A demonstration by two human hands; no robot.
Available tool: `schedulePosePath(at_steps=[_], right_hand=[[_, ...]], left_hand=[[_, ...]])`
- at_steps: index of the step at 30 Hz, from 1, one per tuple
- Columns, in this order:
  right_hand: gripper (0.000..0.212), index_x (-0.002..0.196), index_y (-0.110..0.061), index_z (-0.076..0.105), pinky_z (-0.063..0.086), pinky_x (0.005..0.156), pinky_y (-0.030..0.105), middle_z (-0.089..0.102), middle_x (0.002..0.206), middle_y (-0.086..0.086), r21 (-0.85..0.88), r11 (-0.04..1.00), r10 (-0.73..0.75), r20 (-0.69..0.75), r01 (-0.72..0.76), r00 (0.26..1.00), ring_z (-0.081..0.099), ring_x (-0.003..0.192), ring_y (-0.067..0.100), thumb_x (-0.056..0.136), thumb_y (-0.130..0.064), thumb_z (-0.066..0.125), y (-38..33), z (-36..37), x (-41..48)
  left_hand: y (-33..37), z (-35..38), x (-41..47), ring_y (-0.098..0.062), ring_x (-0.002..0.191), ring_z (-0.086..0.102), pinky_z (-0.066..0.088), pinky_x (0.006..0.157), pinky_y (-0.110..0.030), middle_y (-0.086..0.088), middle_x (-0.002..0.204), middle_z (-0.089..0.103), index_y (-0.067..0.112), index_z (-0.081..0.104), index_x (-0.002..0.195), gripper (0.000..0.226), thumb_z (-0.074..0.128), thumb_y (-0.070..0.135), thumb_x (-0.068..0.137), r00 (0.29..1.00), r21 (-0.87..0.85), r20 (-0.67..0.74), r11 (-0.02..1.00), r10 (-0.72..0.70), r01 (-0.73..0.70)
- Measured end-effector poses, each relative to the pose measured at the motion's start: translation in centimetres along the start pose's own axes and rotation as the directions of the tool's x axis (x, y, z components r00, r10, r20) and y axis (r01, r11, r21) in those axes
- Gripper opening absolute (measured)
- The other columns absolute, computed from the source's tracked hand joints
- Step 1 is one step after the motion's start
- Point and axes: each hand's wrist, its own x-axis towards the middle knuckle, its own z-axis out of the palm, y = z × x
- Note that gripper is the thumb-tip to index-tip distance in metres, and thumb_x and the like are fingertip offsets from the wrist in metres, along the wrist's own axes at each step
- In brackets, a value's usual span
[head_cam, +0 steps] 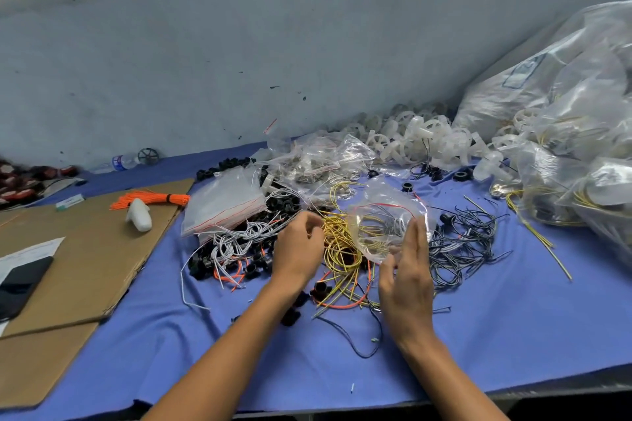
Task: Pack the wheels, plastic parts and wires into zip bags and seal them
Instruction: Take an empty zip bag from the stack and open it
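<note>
- The blue cloth [342, 369] lies bare between the near table edge and the forearms, with open room there and at the near right.
- The right hand [407, 287] holds a clear bag [383, 215] up. Its fingers are straight behind the bag and its thumb pinches the lower edge. Yellow and dark wire shows inside.
- The left hand [297, 251] has its fingers curled at the yellow wires [338, 246]. Whether it grips any, I cannot tell.
- Dark wires [465, 239] lie to the right, and white wires [239, 236] over black parts [253, 267] to the left.
- The cardboard [85, 249] at left carries a phone [20, 284] and an orange bundle [150, 199].
- Empty zip bags [222, 202] with red seal lines rest behind the white wires.
- White wheels [410, 137] are heaped by the wall, and filled sacks [564, 106] crowd the right. The blue print on one is unreadable.
- The label on the bottle [118, 162] at far left is too blurred to read.
</note>
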Motion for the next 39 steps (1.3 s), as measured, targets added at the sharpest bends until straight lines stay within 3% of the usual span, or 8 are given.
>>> schedulePosePath(at_steps=[4, 15, 20, 23, 29, 34, 36, 39], right_hand=[[0.070, 0.154, -0.009, 0.023, 0.045, 0.090, 0.031, 0.018, 0.162, 0.002, 0.014, 1.000, 0.009, -0.016, -0.009, 1.000, 0.034, 0.130, 0.007, 0.092, 0.000, 0.055, -0.1, 0.0, 0.1], [0.069, 0.154, -0.016, 0.027, 0.045, 0.092, 0.026, 0.019, 0.162, -0.005, 0.012, 0.998, -0.059, 0.016, 0.059, 0.998, 0.047, 0.135, 0.020, 0.092, -0.001, 0.053, 0.7, 0.5, 0.0], [0.070, 0.154, -0.016, 0.025, 0.049, 0.093, 0.033, 0.020, 0.162, -0.003, 0.034, 0.998, -0.050, 0.004, 0.050, 0.999, 0.051, 0.131, 0.023, 0.092, 0.000, 0.053, 0.6, 0.5, -0.1], [0.070, 0.154, -0.017, 0.025, 0.047, 0.084, 0.027, 0.021, 0.162, -0.003, 0.042, 0.998, -0.041, 0.004, 0.040, 0.999, 0.059, 0.120, 0.025, 0.093, 0.000, 0.053, 0.7, 0.5, -0.2], [0.069, 0.154, -0.016, 0.026, 0.050, 0.083, 0.032, 0.023, 0.161, -0.003, 0.024, 0.999, -0.040, 0.010, 0.040, 0.999, 0.061, 0.117, 0.026, 0.093, 0.000, 0.053, 0.4, 0.5, -0.2], [0.069, 0.154, -0.013, 0.027, 0.053, 0.083, 0.035, 0.022, 0.161, -0.002, 0.010, 0.998, -0.057, 0.020, 0.057, 0.998, 0.061, 0.118, 0.027, 0.092, 0.002, 0.053, 0.3, 0.4, -0.2], [0.070, 0.154, -0.014, 0.026, 0.053, 0.080, 0.034, 0.021, 0.162, -0.003, 0.003, 0.997, -0.071, 0.030, 0.071, 0.997, 0.062, 0.116, 0.026, 0.091, 0.001, 0.053, 0.4, 0.5, -0.2], [0.072, 0.155, -0.014, 0.024, 0.053, 0.079, 0.034, 0.018, 0.162, -0.004, -0.002, 0.995, -0.098, 0.052, 0.098, 0.994, 0.061, 0.118, 0.025, 0.091, 0.000, 0.054, 0.4, 0.6, -0.3]], left_hand=[[-2.1, 1.1, -0.9, -0.019, 0.115, 0.041, 0.034, 0.103, -0.032, 0.001, 0.117, 0.053, 0.030, 0.066, 0.121, 0.031, 0.058, 0.027, 0.091, 0.874, 0.343, 0.461, 0.877, 0.155, -0.337], [-2.7, 0.6, -0.1, -0.022, 0.116, 0.036, 0.035, 0.099, -0.036, 0.003, 0.125, 0.045, 0.032, 0.061, 0.115, 0.023, 0.061, 0.039, 0.093, 0.804, 0.496, 0.490, 0.652, 0.336, -0.574], [-2.0, -0.7, 1.2, -0.019, 0.108, 0.049, 0.038, 0.095, -0.034, 0.002, 0.112, 0.060, 0.020, 0.063, 0.105, 0.010, 0.059, 0.025, 0.097, 0.897, 0.162, 0.309, 0.912, 0.316, -0.377], [-1.0, -2.0, 1.8, -0.015, 0.098, 0.061, 0.048, 0.085, -0.032, 0.002, 0.105, 0.066, 0.018, 0.061, 0.103, 0.008, 0.057, 0.024, 0.099, 0.963, -0.133, 0.235, 0.986, 0.130, -0.101], [0.0, -4.1, 2.4, -0.014, 0.084, 0.069, 0.059, 0.065, -0.026, -0.002, 0.088, 0.075, 0.016, 0.054, 0.102, 0.005, 0.049, 0.017, 0.104, 0.977, -0.600, 0.134, 0.771, -0.168, 0.215], [1.3, -6.3, 2.4, -0.011, 0.060, 0.065, 0.052, 0.051, -0.023, -0.001, 0.073, 0.073, 0.013, 0.060, 0.100, 0.012, 0.055, 0.023, 0.101, 0.984, -0.592, 0.030, 0.789, -0.178, 0.160], [2.0, -7.1, 2.0, -0.009, 0.050, 0.053, 0.042, 0.043, -0.020, -0.001, 0.070, 0.071, 0.014, 0.066, 0.098, 0.013, 0.059, 0.024, 0.099, 0.978, -0.472, 0.179, 0.862, -0.111, 0.184], [3.6, -6.4, 0.6, -0.007, 0.043, 0.047, 0.037, 0.039, -0.018, -0.004, 0.070, 0.072, 0.014, 0.069, 0.098, 0.011, 0.063, 0.023, 0.096, 0.830, -0.241, 0.556, 0.948, -0.042, 0.210]])
